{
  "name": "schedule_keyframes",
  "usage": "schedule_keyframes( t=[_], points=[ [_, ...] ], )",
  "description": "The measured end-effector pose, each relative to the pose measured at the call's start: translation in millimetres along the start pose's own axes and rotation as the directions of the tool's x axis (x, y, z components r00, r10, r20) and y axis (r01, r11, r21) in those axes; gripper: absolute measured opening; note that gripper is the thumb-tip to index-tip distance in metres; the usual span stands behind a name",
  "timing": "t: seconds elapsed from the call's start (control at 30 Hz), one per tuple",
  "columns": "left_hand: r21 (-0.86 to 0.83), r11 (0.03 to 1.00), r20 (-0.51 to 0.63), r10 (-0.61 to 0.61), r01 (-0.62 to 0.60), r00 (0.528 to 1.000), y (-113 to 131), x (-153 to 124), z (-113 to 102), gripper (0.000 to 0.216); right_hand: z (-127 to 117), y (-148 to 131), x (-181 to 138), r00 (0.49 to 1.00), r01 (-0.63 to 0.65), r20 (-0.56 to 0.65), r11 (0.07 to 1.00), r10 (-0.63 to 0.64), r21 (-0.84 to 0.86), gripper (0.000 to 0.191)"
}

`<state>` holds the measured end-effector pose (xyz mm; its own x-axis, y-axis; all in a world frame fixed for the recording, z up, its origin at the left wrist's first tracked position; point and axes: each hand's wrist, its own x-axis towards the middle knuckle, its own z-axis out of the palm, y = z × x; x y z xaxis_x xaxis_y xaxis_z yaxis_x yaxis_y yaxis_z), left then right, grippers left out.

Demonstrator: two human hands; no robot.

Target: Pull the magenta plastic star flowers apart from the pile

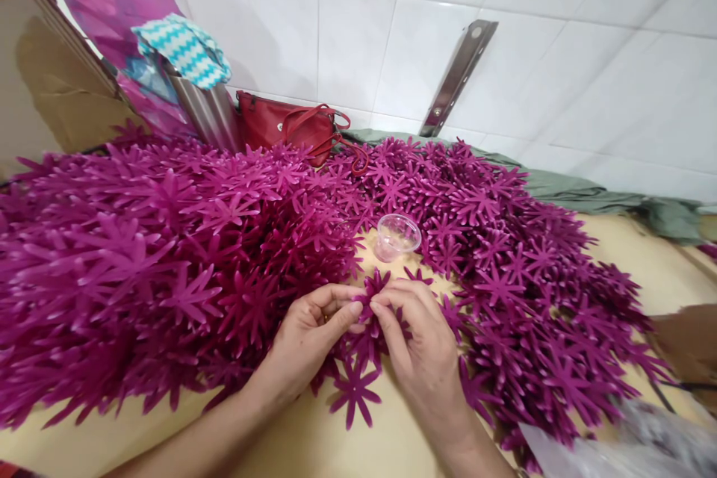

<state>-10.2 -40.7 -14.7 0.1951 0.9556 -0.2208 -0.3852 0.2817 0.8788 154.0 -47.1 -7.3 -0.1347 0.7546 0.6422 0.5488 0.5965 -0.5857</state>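
Between my two hands is a magenta fabric flower (pixel 374 285) with long narrow petals. My left hand (pixel 314 325) pinches its left side between thumb and fingers. From the other side my right hand (pixel 417 328) pinches it too, the fingertips close to those of my left hand. Whether anything small sits between the fingertips cannot be made out. Just below the hands a single flat flower piece (pixel 356 393) lies on the tan tabletop (pixel 302 437). A small clear plastic cup (pixel 397 237) stands beyond my fingers.
Big heaps of magenta flowers spread left (pixel 184 284) and right (pixel 520 291). Behind them are a red purse (pixel 263 123), a metal tumbler (pixel 207 116) under a patterned cloth (pixel 184 48), and green fabric (pixel 582 190) along the tiled wall. Clear plastic (pixel 632 441) lies at lower right.
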Motion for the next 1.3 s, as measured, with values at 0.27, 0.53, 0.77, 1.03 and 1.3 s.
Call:
schedule_keyframes(
  t=[0.27,0.53,0.77,1.03,1.3],
  points=[
    [-0.018,0.999,-0.025,0.029,-0.03,0.999,-5.2,0.6,-5.5,0.028,-1.7,-3.9,0.0,0.943,-0.33,0.049,0.902,0.33,0.279,0.013],
    [-0.066,0.998,-0.057,0.016,-0.02,0.998,-4.2,-1.0,-4.4,0.028,4.0,3.8,0.2,0.715,-0.519,0.162,0.36,0.681,0.776,0.024],
    [-0.114,0.993,-0.106,0.026,-0.038,0.994,-3.6,-0.2,-6.7,0.026,0.8,5.3,10.5,0.603,-0.417,0.156,0.142,0.782,0.898,0.026],
    [-0.194,0.979,-0.184,0.018,-0.054,0.983,6.3,-0.9,0.9,0.035,-2.4,1.2,15.2,0.557,-0.447,0.293,-0.017,0.777,0.894,0.042],
    [-0.182,0.981,-0.177,0.037,-0.07,0.983,5.8,-2.6,0.6,0.031,2.5,6.9,9.9,0.584,-0.535,0.188,0.2,0.79,0.821,0.035]
  ],
)
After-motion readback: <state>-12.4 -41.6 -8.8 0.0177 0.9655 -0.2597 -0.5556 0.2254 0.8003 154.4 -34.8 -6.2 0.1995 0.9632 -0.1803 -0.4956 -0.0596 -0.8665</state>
